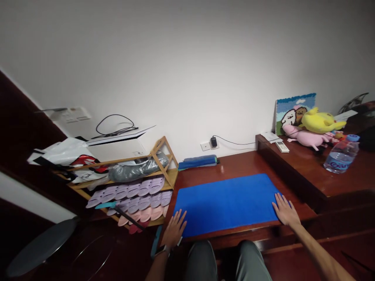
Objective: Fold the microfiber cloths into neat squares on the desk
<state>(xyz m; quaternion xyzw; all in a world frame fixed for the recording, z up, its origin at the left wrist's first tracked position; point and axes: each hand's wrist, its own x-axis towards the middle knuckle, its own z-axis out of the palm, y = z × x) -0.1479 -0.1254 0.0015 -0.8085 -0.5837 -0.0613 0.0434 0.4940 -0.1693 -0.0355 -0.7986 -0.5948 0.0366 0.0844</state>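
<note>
A flat blue mat (pixel 228 205) lies spread over the low reddish-brown wooden table (pixel 234 164). My left hand (pixel 175 229) rests at the mat's near left corner, palm down with the fingers stretched out. At the near right corner lies my right hand (pixel 284 209), also flat, its fingertips touching the blue edge. Neither hand holds anything. A band is around my left wrist. Behind the mat, close to the wall, sits a folded blue umbrella-like bundle (pixel 199 161); its exact kind is unclear.
A wooden shoe rack (pixel 165 156) on the left holds several slippers (pixel 139 188) and a white box (pixel 120 150). The higher cabinet top (pixel 307 168) on the right bears a water bottle (pixel 341 156), plush toys (pixel 319 121) and a remote (pixel 282 146). A black charger (pixel 213 141) is plugged into the wall.
</note>
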